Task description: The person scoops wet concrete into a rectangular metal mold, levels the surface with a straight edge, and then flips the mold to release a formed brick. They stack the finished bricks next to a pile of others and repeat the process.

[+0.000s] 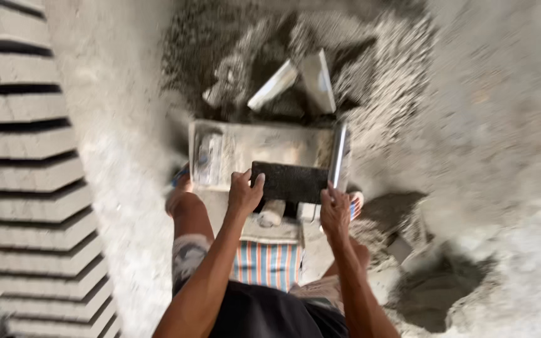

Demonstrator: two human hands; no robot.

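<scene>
From the head view, both hands grip a dark, rough rectangular block (289, 181), held over a pale, dust-caked metal mould tray (264, 147). The left hand (243, 195) clasps its left end, fingers curled narrow; the right hand (335, 209) pinches the right end. Grey cast slabs (23, 163) lie stacked along the left, a gravel heap (383, 69) beyond.

Soft daylight, heavy motion blur

Even, pale light washes the dusty ground (489, 112) nearly white at right; the stacked blocks (26, 163) at left smear into streaks, their gaps deep black. Only the frame's centre stays fairly sharp.
</scene>
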